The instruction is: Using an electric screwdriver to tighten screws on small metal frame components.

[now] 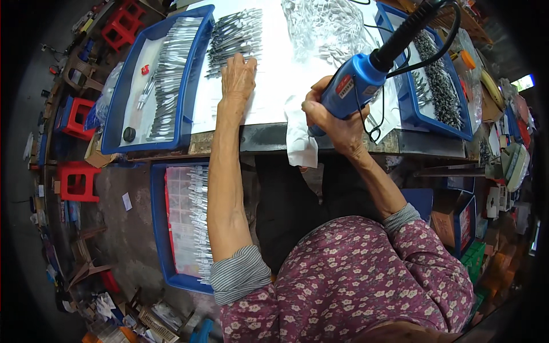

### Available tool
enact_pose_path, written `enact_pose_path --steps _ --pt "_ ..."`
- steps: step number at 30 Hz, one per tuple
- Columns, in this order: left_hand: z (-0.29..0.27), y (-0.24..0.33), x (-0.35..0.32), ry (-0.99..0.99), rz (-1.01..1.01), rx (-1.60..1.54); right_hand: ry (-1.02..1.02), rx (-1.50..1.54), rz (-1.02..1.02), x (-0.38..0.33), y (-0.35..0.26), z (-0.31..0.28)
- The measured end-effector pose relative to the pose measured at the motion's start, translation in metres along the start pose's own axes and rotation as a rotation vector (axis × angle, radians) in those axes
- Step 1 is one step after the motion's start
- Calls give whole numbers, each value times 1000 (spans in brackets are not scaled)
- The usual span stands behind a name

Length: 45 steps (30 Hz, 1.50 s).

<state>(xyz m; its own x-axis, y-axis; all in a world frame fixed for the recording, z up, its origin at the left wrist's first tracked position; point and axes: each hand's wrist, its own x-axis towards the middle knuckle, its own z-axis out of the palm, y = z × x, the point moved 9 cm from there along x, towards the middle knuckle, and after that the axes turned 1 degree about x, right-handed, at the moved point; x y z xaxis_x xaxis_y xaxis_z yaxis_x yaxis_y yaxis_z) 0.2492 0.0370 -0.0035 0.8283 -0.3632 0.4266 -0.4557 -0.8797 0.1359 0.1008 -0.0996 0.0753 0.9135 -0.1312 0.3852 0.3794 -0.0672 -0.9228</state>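
My right hand (337, 114) is wrapped round a blue electric screwdriver (355, 80), held tilted over the front edge of the table. A black sleeve and cable (403, 37) run up from its end. My left hand (238, 79) reaches to the near edge of a row of slim dark metal pieces (235, 37) lying on white paper. Its fingers are bent down onto the pieces, and their tips are hidden. Beside this row, a long blue tray (187, 123) holds a column of slim silver metal pieces (174, 68).
Clear plastic bags of silver parts (326, 28) lie at the far middle. To the right, another blue tray (420, 117) holds small dark parts (437, 74). White paper (301, 140) hangs over the table's edge (263, 139). Below left is a lower blue tray (162, 240); red stools (78, 182) stand beyond.
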Motion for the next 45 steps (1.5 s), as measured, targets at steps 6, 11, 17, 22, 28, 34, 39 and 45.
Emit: enact_pose_path --steps 6,11,17,22,28,34,39,45 --pt "-34 0 -15 247 76 31 -11 98 39 -1 1 2" --pt "-104 31 -33 444 186 -204 -9 72 -85 1 -1 -5" --pt "-126 62 -97 408 -161 -1004 -22 84 -49 1 -1 -4" --pt "-40 109 -154 -166 -704 -1799 3 86 -54 1 2 -8" --pt "-8 122 -165 -266 -778 -1785 -47 77 -159 -2 -10 -2" --pt "-3 117 -165 -230 -799 -1763 -15 126 -53 -2 -8 -8" --pt "3 117 -167 -212 -839 -1777 -15 176 -110 -1 -19 -6" --pt "1 120 -168 -168 -807 -1824 -80 136 -156 -1 -29 1"
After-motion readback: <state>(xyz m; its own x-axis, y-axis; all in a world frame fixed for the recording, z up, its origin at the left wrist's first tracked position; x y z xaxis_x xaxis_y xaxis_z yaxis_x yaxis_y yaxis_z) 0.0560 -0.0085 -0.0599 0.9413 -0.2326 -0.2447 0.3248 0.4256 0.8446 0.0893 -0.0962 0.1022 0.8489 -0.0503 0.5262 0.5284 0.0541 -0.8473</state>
